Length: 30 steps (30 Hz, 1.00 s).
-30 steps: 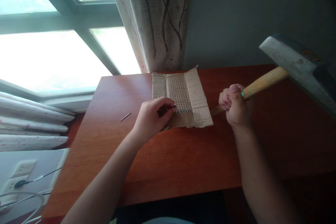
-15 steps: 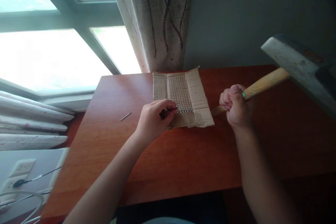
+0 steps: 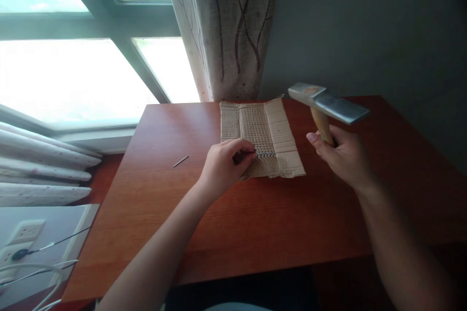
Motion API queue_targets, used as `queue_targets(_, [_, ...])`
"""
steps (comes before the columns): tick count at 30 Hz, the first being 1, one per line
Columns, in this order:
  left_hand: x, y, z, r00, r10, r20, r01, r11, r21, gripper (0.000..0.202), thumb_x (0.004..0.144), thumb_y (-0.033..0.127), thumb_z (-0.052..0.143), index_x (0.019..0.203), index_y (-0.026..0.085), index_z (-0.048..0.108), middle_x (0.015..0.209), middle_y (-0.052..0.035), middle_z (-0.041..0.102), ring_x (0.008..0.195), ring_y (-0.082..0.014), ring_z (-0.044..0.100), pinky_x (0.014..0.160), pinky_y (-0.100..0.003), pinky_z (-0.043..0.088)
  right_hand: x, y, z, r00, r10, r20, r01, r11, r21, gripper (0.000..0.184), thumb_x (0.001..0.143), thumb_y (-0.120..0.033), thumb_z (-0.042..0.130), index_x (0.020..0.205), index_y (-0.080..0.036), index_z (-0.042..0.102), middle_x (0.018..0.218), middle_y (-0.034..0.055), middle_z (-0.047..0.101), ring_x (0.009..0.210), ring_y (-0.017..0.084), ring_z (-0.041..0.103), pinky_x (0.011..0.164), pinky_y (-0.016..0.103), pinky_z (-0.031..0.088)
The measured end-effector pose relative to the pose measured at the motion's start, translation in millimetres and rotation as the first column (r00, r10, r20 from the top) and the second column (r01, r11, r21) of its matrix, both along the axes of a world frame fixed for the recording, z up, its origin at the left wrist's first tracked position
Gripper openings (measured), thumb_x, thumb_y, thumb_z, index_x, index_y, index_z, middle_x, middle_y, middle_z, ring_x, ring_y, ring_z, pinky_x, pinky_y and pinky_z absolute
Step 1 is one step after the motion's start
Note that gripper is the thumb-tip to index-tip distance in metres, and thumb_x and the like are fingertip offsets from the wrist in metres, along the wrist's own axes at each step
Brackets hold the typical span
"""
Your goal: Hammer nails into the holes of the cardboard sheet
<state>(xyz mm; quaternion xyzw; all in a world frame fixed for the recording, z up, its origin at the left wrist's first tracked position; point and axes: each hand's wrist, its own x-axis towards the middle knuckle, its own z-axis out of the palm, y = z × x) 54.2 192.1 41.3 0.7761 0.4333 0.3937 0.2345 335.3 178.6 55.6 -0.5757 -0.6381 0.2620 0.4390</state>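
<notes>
Head view: my left hand [image 3: 224,163] pinches 1 nail [image 3: 254,154] at the near edge of the cardboard [image 3: 282,142], right hand [image 3: 345,155] wrapped round the poised hammer [image 3: 328,104] (nail being set, I judge), wanting a light, square tap.

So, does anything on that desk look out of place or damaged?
One loose nail lies alone on the table, left of the left hand, apart from the cardboard. The cardboard's near edge looks ragged and creased. The right hand grips a hammer.

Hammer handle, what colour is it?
The hammer handle is light tan wood, held in the right hand; the head view shows it.
</notes>
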Motion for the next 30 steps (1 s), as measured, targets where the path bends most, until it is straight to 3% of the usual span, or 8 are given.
queue_targets(3, [0, 1, -0.7, 1.0, -0.008, 0.003, 0.008, 1.0, -0.012, 0.004, 0.085, 0.015, 0.071, 0.085, 0.019, 0.07, 0.079, 0.0004, 0.076, 0.065, -0.0109, 0.066, 0.062, -0.022, 0.05, 4, -12, 16.6, 0.941, 0.023, 0.337, -0.024, 1.0, -0.003, 0.042, 0.091, -0.053, 0.068, 0.067, -0.022, 0.053, 0.054, -0.005, 0.042, 0.05, 0.011, 0.038, 0.047, 0.027, 0.027])
queue_targets(5, [0, 1, -1.6, 1.0, -0.004, 0.005, 0.004, 1.0, -0.007, 0.004, 0.085, 0.015, 0.071, 0.085, 0.019, 0.07, 0.08, 0.0003, 0.076, 0.065, -0.011, 0.066, 0.062, -0.022, 0.049, 4, -18, 28.8, 0.896, 0.121, 0.427, -0.11, 0.993, -0.05, 0.043, 0.093, -0.054, 0.065, 0.066, -0.022, 0.054, 0.053, -0.0047, 0.044, 0.048, 0.011, 0.04, 0.047, 0.028, 0.027])
queue_targets(10, [0, 1, -4.0, 1.0, 0.005, -0.005, -0.005, 1.0, 0.003, 0.002, 0.085, 0.018, 0.071, 0.085, 0.02, 0.07, 0.079, 0.0009, 0.076, 0.065, -0.0114, 0.065, 0.061, -0.022, 0.048, -4, -26, 57.1, 0.832, 0.298, 0.467, -0.242, 0.954, -0.178, 0.033, 0.097, -0.048, 0.059, 0.075, -0.024, 0.06, 0.057, -0.0034, 0.055, 0.048, 0.013, 0.049, 0.047, 0.028, 0.032])
queue_targets(14, [0, 1, -4.6, 1.0, 0.004, 0.003, -0.004, 1.0, 0.004, 0.003, 0.084, 0.017, 0.071, 0.085, 0.02, 0.07, 0.079, 0.001, 0.076, 0.065, -0.0113, 0.065, 0.061, -0.022, 0.048, -10, -30, 72.3, 0.826, 0.319, 0.465, -0.288, 0.948, -0.139, 0.033, 0.099, -0.046, 0.058, 0.074, -0.025, 0.056, 0.058, -0.0025, 0.056, 0.047, 0.014, 0.051, 0.049, 0.029, 0.034])
queue_targets(16, [0, 2, -4.6, 1.0, 0.001, 0.0, -0.001, 1.0, 0.008, 0.003, 0.084, 0.017, 0.071, 0.084, 0.02, 0.07, 0.079, 0.0012, 0.076, 0.065, -0.0114, 0.065, 0.061, -0.022, 0.047, -11, -31, 76.0, 0.813, 0.314, 0.491, -0.297, 0.948, -0.114, 0.034, 0.099, -0.047, 0.057, 0.073, -0.025, 0.055, 0.057, -0.0021, 0.055, 0.047, 0.015, 0.049, 0.049, 0.03, 0.033])
queue_targets(21, [0, 3, -5.3, 1.0, 0.003, -0.031, -0.003, 1.0, 0.023, 0.004, 0.085, 0.017, 0.07, 0.083, 0.02, 0.07, 0.08, 0.001, 0.076, 0.067, -0.0123, 0.065, 0.061, -0.023, 0.046, -11, -31, 79.1, 0.751, 0.376, 0.543, -0.311, 0.927, -0.211, 0.033, 0.1, -0.048, 0.054, 0.078, -0.025, 0.06, 0.063, 0.0001, 0.06, 0.053, 0.017, 0.055, 0.052, 0.031, 0.033])
queue_targets(26, [0, 4, -6.5, 1.0, 0.003, -0.024, -0.003, 1.0, 0.026, 0.004, 0.084, 0.017, 0.071, 0.083, 0.02, 0.07, 0.079, 0.0008, 0.075, 0.066, -0.0121, 0.064, 0.06, -0.023, 0.045, -13, -31, 79.5, 0.763, 0.323, 0.561, -0.292, 0.945, -0.147, 0.037, 0.099, -0.049, 0.054, 0.071, -0.025, 0.053, 0.056, -0.0015, 0.053, 0.046, 0.015, 0.048, 0.049, 0.031, 0.031])
queue_targets(30, [0, 3, -7.0, 0.999, 0.001, -0.051, 0.0, 1.0, 0.023, 0.004, 0.085, 0.017, 0.071, 0.083, 0.02, 0.07, 0.08, 0.0005, 0.075, 0.067, -0.0128, 0.064, 0.062, -0.024, 0.045, -14, -30, 76.8, 0.744, 0.344, 0.573, -0.268, 0.939, -0.215, 0.034, 0.1, -0.048, 0.053, 0.075, -0.025, 0.056, 0.06, -0.001, 0.057, 0.051, 0.016, 0.053, 0.052, 0.031, 0.031])
